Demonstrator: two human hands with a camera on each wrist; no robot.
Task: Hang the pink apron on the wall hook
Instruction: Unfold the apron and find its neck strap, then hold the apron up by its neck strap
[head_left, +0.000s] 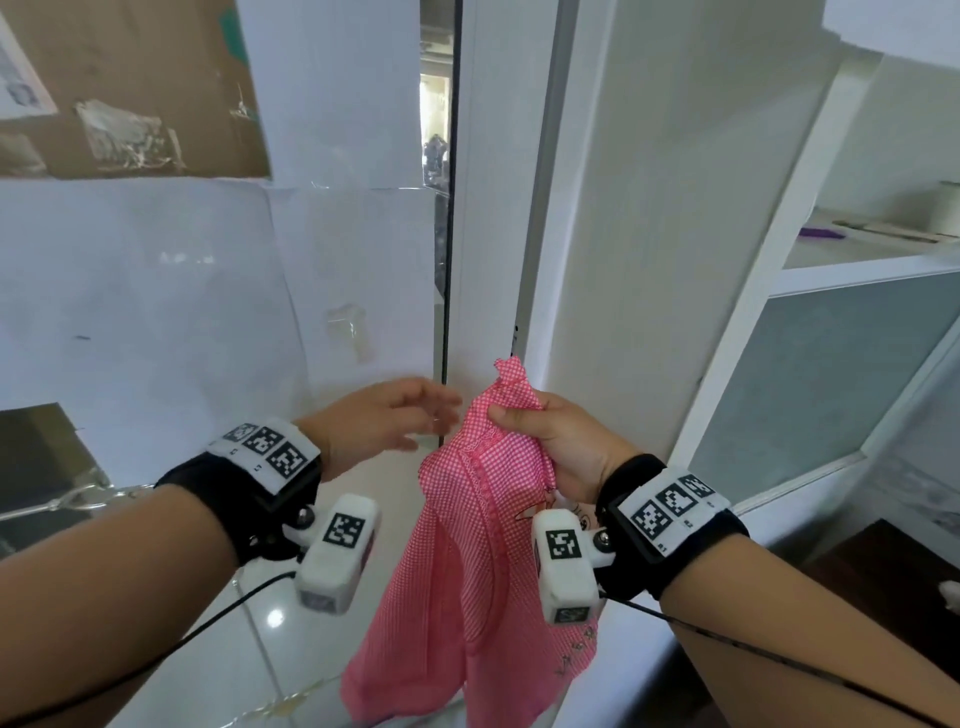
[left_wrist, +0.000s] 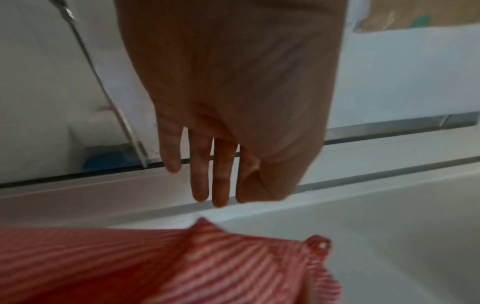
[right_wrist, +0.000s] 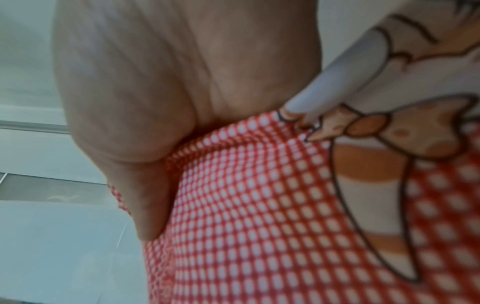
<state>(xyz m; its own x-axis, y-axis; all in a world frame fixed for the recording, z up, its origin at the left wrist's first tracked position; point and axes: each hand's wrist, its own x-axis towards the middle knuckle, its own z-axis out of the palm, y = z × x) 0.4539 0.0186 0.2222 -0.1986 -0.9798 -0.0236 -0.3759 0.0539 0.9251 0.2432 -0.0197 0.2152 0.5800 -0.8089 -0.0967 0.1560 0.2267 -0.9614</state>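
Note:
The pink checked apron (head_left: 467, 561) hangs from my right hand (head_left: 540, 431), which grips its bunched top; a tuft of cloth sticks up above the fist. In the right wrist view the apron (right_wrist: 259, 205) shows a cartoon print beside my palm (right_wrist: 145, 98). My left hand (head_left: 400, 415) hovers just left of the apron's top with straight, spread fingers (left_wrist: 221, 181), holding nothing. The apron's edge (left_wrist: 182, 263) lies just beyond those fingertips. A clear plastic wall hook (head_left: 349, 328) is stuck on the white paper-covered wall, above and left of my hands.
A dark vertical door or window frame (head_left: 448, 260) runs down just right of the hook. A white cabinet (head_left: 675, 234) with an open shelf (head_left: 857, 260) stands on the right. Brown cardboard (head_left: 130, 88) is taped at the upper left. A metal clip (head_left: 78, 501) sits at left.

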